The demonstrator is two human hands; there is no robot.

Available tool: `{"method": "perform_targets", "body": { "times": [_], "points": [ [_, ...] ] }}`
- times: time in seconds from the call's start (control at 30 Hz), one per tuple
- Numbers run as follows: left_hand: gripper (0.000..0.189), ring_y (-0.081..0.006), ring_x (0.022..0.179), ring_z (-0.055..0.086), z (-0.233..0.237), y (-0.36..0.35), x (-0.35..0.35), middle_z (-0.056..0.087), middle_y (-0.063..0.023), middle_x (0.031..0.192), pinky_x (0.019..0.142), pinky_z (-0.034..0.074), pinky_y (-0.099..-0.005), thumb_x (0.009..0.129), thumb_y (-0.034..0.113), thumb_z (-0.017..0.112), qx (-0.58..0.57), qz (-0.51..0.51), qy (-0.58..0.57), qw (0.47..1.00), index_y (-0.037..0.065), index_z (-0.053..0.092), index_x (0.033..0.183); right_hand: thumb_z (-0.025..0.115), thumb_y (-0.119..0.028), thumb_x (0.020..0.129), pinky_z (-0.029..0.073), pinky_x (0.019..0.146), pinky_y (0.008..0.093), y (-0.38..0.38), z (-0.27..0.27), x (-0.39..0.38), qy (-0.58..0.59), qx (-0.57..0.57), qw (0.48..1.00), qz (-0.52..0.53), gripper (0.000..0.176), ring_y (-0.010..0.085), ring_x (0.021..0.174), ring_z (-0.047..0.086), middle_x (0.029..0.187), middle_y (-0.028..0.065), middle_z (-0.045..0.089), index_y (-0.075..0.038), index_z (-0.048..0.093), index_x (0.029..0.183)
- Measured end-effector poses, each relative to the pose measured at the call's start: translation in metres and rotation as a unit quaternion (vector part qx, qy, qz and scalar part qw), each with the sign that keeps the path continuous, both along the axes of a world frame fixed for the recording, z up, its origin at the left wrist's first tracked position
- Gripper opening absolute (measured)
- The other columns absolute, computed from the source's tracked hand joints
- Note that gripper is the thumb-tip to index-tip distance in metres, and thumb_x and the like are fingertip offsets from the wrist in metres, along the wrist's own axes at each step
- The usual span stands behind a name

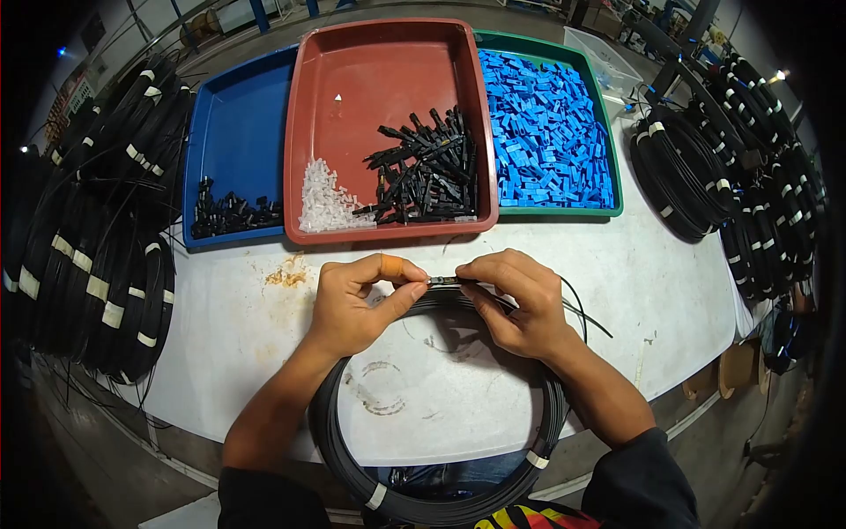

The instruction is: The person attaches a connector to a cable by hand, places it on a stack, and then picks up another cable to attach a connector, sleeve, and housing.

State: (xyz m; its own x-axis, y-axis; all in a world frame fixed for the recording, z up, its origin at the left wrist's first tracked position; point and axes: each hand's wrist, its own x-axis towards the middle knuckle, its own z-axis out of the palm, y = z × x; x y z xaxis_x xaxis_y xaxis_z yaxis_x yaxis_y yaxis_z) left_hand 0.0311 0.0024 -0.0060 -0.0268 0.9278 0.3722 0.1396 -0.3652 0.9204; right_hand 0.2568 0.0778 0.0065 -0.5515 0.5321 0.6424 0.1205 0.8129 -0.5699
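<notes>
Between my two hands, above the top of a black cable coil point(330, 419), is a small black connector point(443, 281). My left hand point(359, 304), with an orange wrap on one finger, pinches its left end, where a small clear tip shows. The right end is in the closed fingers of my right hand point(518, 304). A loose cable end sticks out to the right of that hand. The coil hangs over the table's front edge and has white bands around it.
A red tray point(388, 227) holds black connectors and clear caps. Beside it are a blue tray point(233, 234) with black parts and a green tray point(560, 211) full of blue clips. Banded cable coils stand at left point(88, 282) and right point(679, 176) of the white table point(652, 300).
</notes>
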Motion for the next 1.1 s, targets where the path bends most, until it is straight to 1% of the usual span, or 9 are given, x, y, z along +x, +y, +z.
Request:
{"method": "perform_targets", "body": {
  "times": [0.1,0.13,0.23,0.4,0.63,0.7,0.93,1.03,1.1],
  "points": [
    [0.014,-0.0083,0.079,0.07,0.001,-0.001,0.001,0.078,-0.0087,0.092,0.069,0.055,-0.022,0.089,0.001,0.078,-0.015,0.013,0.006,1.0,-0.004,0.076,0.102,0.076,0.002,0.08,0.052,0.07,0.0383,0.0,0.002,0.0,-0.007,0.003,1.0,-0.003,0.023,0.0297,0.079,0.068,0.091,0.0131,0.072,-0.003,0.072,0.102],
    [0.014,-0.0083,0.079,0.07,0.002,-0.001,0.001,0.078,-0.0087,0.092,0.069,0.055,-0.022,0.089,0.001,0.078,-0.015,0.014,0.006,1.0,-0.004,0.076,0.102,0.077,0.004,0.079,0.052,0.065,0.0353,0.001,0.002,0.0,-0.007,0.018,1.0,-0.005,0.024,0.0262,0.075,0.068,0.09,0.0123,0.073,-0.002,0.073,0.101],
    [0.013,-0.0126,0.086,0.071,0.01,-0.004,0.001,0.077,-0.0115,0.094,0.079,0.056,-0.0244,0.089,-0.001,0.078,-0.039,0.023,0.066,0.997,-0.007,0.074,0.099,0.078,0.007,0.077,0.051,0.06,0.0333,0.003,0.002,0.0,-0.012,0.066,0.998,-0.007,0.025,0.0232,0.071,0.067,0.089,0.0111,0.073,-0.002,0.073,0.1],
    [0.013,-0.0112,0.073,0.071,0.014,-0.004,0.004,0.079,-0.0103,0.089,0.069,0.055,-0.0235,0.087,0.001,0.079,0.009,0.054,0.156,0.986,-0.004,0.076,0.098,0.079,0.008,0.075,0.05,0.06,0.036,0.001,0.003,0.002,-0.04,0.109,0.993,-0.018,0.027,0.0239,0.067,0.066,0.083,0.0097,0.071,-0.002,0.073,0.099],
    [0.017,-0.0151,0.077,0.075,0.011,-0.002,0.006,0.08,-0.0118,0.093,0.072,0.058,-0.0267,0.087,0.001,0.078,0.026,0.062,0.163,0.984,-0.004,0.076,0.103,0.075,0.011,0.075,0.048,0.055,0.0346,0.002,0.0,0.001,-0.027,0.036,0.999,0.008,0.026,0.0232,0.063,0.065,0.079,0.01,0.07,-0.001,0.073,0.097],
    [0.022,-0.0194,0.072,0.075,0.007,-0.001,0.007,0.078,-0.0139,0.089,0.065,0.057,-0.0289,0.087,0.004,0.079,0.06,0.074,0.171,0.981,-0.001,0.076,0.108,0.074,0.012,0.075,0.048,0.054,0.0341,0.003,0.0,0.001,-0.026,0.027,0.999,0.012,0.025,0.0229,0.062,0.065,0.078,0.01,0.069,-0.001,0.073,0.097],
    [0.027,-0.0223,0.071,0.075,0.014,-0.004,0.007,0.077,-0.0157,0.088,0.063,0.057,-0.0303,0.084,0.004,0.079,0.106,0.052,0.252,0.96,0.001,0.076,0.111,0.073,0.014,0.074,0.049,0.055,0.0336,0.003,-0.002,0.003,-0.034,-0.015,0.999,0.014,0.029,0.0223,0.063,0.065,0.077,0.0089,0.068,-0.002,0.074,0.098],
    [0.03,-0.0221,0.075,0.076,0.016,-0.004,0.006,0.077,-0.0155,0.089,0.065,0.057,-0.0299,0.081,0.001,0.081,0.101,0.042,0.252,0.962,0.001,0.076,0.111,0.074,0.01,0.073,0.049,0.058,0.0358,0.001,0.001,0.002,-0.036,-0.044,0.998,0.013,0.028,0.0248,0.066,0.064,0.078,0.0085,0.066,-0.004,0.073,0.097],
    [0.038,-0.0207,0.081,0.077,0.013,-0.004,0.004,0.078,-0.0143,0.092,0.073,0.059,-0.0277,0.073,0.002,0.088,0.099,0.009,0.199,0.975,-0.002,0.076,0.109,0.075,0.006,0.073,0.049,0.06,0.038,0.001,0.0,0.002,-0.041,-0.046,0.998,0.013,0.026,0.0274,0.069,0.064,0.079,0.0083,0.064,-0.005,0.073,0.097]
  ]
}}
